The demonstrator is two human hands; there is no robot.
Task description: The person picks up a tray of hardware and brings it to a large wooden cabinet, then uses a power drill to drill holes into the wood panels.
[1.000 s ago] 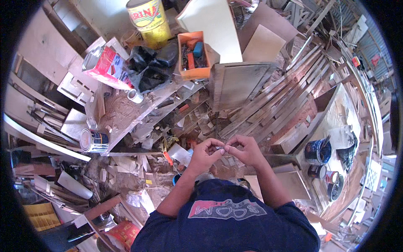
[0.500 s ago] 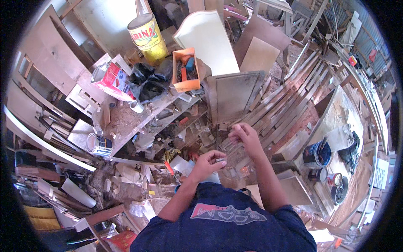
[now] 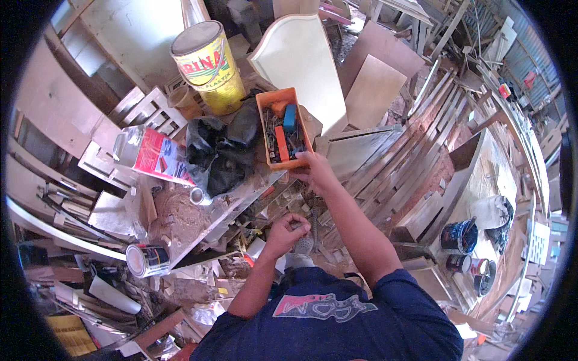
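Observation:
My right hand (image 3: 316, 172) reaches forward to an orange plastic bin (image 3: 263, 120) at the edge of the workbench. Its fingers grip the bin's near right corner, some at the rim and others hidden below it. Inside the bin lie a blue block-shaped item (image 3: 290, 118), an orange-red one (image 3: 281, 144) and many small metal pieces. Lower down, in front of my body, my left hand (image 3: 285, 234) is closed with its fingertips pinched together. Whatever may be between them is too small to make out.
On the sawdust-covered workbench (image 3: 174, 210) stand a yellow bucket (image 3: 220, 90), a black plastic bag (image 3: 211, 150), a red-and-white container (image 3: 158, 156) and a paint can (image 3: 146, 260). Wooden planks (image 3: 415, 144) stretch away at right. Dark paint buckets (image 3: 459, 236) sit on another surface.
My right hand has gone from near my left hand forward to the orange bin and taken hold of its corner. The view has shifted toward the workbench. My left hand stays low, pinched.

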